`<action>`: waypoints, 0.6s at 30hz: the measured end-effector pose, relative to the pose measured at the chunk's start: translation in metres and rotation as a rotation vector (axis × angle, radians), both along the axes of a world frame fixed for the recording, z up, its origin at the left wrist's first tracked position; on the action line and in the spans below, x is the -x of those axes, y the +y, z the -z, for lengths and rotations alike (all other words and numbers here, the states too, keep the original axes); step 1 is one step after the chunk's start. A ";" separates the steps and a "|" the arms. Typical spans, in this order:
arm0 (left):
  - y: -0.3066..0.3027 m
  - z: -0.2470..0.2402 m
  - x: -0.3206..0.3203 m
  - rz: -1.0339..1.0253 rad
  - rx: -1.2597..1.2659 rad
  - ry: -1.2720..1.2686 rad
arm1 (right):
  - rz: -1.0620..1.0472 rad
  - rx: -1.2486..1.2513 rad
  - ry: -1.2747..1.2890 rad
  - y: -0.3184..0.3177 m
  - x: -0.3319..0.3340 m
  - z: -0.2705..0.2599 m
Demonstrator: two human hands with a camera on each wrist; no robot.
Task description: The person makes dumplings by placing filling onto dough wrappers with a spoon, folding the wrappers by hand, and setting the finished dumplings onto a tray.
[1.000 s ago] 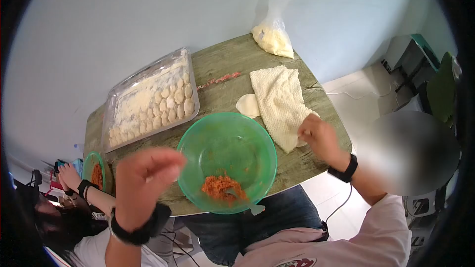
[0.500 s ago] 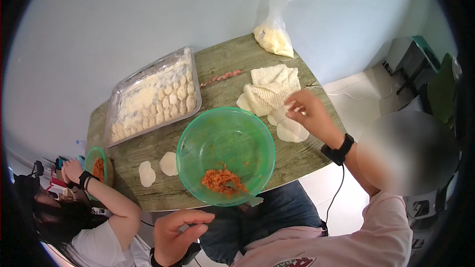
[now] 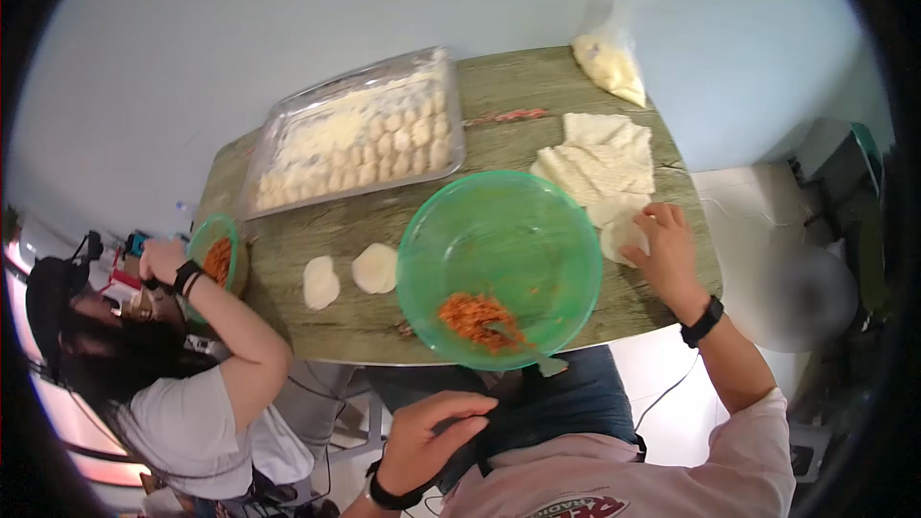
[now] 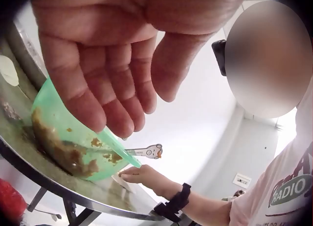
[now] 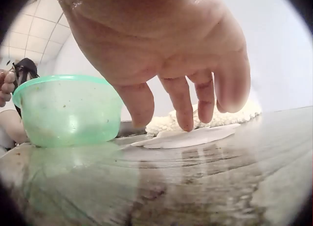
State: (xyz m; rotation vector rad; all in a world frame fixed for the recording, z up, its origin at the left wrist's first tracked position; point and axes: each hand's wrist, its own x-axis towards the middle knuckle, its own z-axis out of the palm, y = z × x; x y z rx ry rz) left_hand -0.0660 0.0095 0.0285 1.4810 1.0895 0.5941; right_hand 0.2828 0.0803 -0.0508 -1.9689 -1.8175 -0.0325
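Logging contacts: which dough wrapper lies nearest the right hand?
The wrapper right of the green bowl, by the cloth; the other two lie left of the bowl.

The large bowl [image 3: 499,230] is translucent green and holds an orange-red filling [image 3: 475,317]; the smaller bowl [image 3: 197,242] at the far left shows the same green, with the same orange-red inside. The table [image 3: 317,230] carries a grey-green wood-grain pattern, against which the round dough wrappers [image 3: 375,269] read off-white and the cloth [image 3: 600,158] cream with a waffle-weave pattern. The clear tray [image 3: 350,194] contains pale, white-floured dumplings [image 3: 403,149], the transparent bag [image 3: 609,62] shows pale yellow contents, and the wristband [image 3: 702,321] is black.
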 end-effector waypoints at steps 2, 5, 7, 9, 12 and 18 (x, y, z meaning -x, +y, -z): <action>-0.001 0.002 -0.002 0.029 0.011 -0.011 | 0.020 0.012 -0.029 -0.002 0.005 -0.002; -0.002 0.006 -0.005 0.038 0.016 -0.032 | 0.004 0.005 -0.070 -0.004 0.009 -0.005; -0.002 0.006 -0.005 0.047 0.013 -0.014 | -0.024 -0.004 -0.061 -0.005 0.008 -0.004; -0.001 0.007 -0.006 0.079 0.016 -0.009 | -0.042 -0.009 -0.037 -0.007 0.010 -0.005; -0.003 0.014 -0.003 0.010 -0.051 0.004 | -0.099 -0.024 0.018 -0.012 0.012 -0.003; -0.002 0.011 0.000 -0.012 -0.033 0.000 | -0.275 0.093 0.203 -0.028 0.016 -0.010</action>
